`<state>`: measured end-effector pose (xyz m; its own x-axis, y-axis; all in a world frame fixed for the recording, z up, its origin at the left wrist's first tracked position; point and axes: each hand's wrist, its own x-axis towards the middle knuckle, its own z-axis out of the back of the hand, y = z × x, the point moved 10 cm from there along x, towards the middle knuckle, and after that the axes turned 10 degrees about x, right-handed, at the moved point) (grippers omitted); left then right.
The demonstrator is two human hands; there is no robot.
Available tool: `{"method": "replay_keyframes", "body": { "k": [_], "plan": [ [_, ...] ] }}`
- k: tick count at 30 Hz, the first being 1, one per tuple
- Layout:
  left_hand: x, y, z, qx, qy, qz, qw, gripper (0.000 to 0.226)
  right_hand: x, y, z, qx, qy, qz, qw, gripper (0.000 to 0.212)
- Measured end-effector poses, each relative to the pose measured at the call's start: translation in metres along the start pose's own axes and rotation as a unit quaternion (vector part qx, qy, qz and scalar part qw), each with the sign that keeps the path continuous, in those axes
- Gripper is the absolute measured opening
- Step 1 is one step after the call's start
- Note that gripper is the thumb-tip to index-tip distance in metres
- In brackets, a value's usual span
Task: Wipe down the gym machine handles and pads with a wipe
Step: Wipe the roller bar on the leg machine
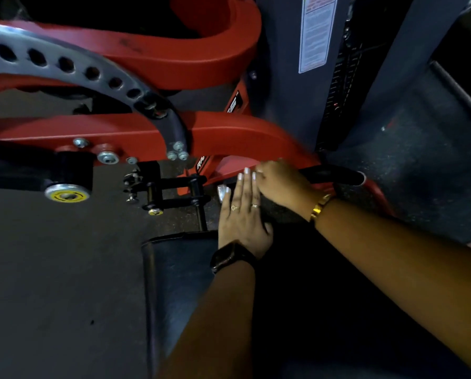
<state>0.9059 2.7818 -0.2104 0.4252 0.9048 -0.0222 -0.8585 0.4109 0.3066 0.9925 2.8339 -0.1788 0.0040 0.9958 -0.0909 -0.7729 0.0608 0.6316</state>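
two hands (242,214) (280,181), one handle (335,175), one pad (179,258)

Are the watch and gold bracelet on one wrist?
No, the watch is on the left wrist and the gold bracelet is on the right.

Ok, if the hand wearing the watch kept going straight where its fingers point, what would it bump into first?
Most likely the red frame, just past the left hand's fingertips. Depth is unclear here, so it might slide over it instead.
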Motion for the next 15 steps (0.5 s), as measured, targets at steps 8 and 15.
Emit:
{"method": "replay_keyframes", "body": {
  "k": [8, 15],
  "plan": [
    [-0.001, 0.000, 0.001, -0.012, -0.011, -0.001, 1.000, 0.092, -0.008, -0.030, 0.005, -0.010, 0.078, 0.044, 0.996, 0.032],
    [0.001, 0.001, 0.003, -0.012, -0.014, 0.001, 1.000, 0.090, 0.019, -0.048, -0.009, 0.031, 0.104, -0.086, 0.990, 0.029]
  ]
}}
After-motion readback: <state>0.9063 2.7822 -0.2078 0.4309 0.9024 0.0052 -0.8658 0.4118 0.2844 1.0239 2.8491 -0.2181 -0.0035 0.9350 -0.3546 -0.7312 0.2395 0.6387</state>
